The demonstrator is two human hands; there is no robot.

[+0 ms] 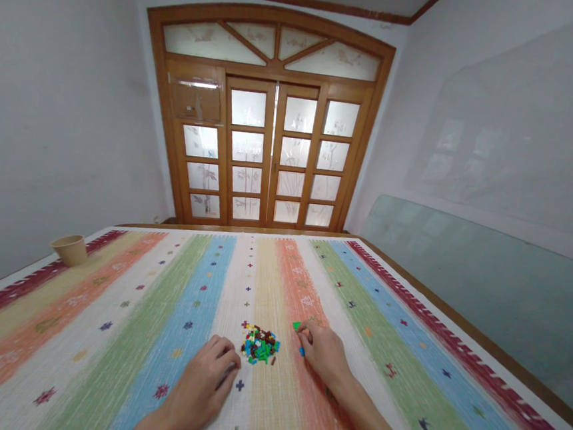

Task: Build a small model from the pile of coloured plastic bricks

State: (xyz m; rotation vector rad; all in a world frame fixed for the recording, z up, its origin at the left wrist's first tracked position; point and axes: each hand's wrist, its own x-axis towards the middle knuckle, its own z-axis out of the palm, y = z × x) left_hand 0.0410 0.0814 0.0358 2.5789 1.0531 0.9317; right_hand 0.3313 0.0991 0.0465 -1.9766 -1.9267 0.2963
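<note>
A small heap of tiny plastic building bricks (pixel 261 346), mixed green, blue, red-brown, yellow and white, lies on the striped cloth between my hands. Just left of it rests my left hand (pixel 209 377), its fingers curled inward and the thumb close to the index finger; whatever they may hold is hidden. To the right of the heap, my right hand (pixel 323 353) pinches at a green brick (pixel 297 326) that shows beyond its fingertips. A small blue brick (pixel 301 351) sits at the near side of those fingers, partly covered.
The striped tablecloth (pixel 145 336) covers a long table. A brown paper cup (pixel 69 250) stands toward the far left edge. Behind the table are wooden sliding doors (pixel 272 153), and a pale glass panel (pixel 462 270) leans along the right wall.
</note>
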